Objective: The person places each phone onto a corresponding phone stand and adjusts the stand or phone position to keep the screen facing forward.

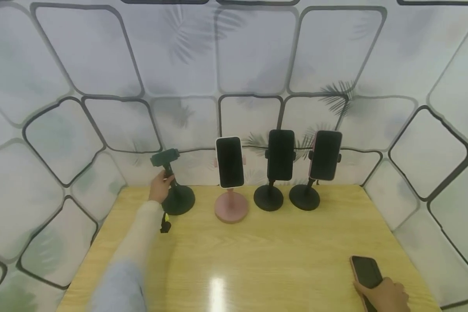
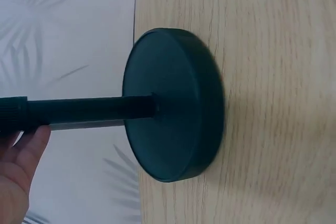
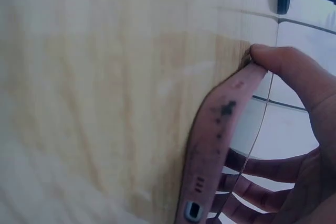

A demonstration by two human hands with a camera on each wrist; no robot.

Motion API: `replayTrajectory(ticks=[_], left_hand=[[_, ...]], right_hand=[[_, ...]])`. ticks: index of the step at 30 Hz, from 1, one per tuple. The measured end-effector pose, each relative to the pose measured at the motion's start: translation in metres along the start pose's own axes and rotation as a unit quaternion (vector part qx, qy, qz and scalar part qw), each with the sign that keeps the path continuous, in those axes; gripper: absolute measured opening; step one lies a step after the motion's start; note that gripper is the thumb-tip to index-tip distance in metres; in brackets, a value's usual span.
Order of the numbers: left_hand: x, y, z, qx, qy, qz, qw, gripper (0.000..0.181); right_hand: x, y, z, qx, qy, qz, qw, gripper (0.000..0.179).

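At the far left of the table, my left hand [image 1: 160,187] grips the stem of a dark green phone stand [image 1: 178,200], just under its clamp head, which carries no phone. In the left wrist view the round stand base [image 2: 168,106] rests on or very near the wood, with the fingers [image 2: 31,150] around the stem. Low on the right, my right hand [image 1: 386,294] holds a phone [image 1: 366,271] in a pink case, screen up. The right wrist view shows the case's edge [image 3: 215,140] between the thumb and the curled fingers.
Along the back stand a pink phone stand [image 1: 231,208] and two black stands [image 1: 268,198] [image 1: 304,197], each carrying a phone. A patterned wall covering [image 1: 253,52] rises behind and beside the wooden table [image 1: 257,255].
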State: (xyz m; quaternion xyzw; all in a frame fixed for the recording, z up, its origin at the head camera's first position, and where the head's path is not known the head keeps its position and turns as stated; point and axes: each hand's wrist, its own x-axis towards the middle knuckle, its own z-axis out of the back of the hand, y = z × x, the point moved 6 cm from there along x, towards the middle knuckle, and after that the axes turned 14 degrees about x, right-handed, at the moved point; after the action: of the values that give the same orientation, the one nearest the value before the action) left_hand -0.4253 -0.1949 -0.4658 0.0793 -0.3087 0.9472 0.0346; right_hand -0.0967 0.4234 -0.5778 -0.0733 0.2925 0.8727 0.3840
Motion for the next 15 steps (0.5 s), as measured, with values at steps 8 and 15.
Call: replayTrajectory(ticks=[8,15], left_hand=[[-0.042,-0.008,0.008,-0.022,0.064,-0.079,0.9946,0.033],[-0.093,-0.038,-0.007,-0.022,0.091,-0.123,0.9880,0.027]], right_hand=[[-0.004,0.026,0.003,0.047,-0.026,0.062,0.9966,0.106],[-0.001,0.045,-0.006,0.038,-0.013,0.099,0.9943,0.102]])
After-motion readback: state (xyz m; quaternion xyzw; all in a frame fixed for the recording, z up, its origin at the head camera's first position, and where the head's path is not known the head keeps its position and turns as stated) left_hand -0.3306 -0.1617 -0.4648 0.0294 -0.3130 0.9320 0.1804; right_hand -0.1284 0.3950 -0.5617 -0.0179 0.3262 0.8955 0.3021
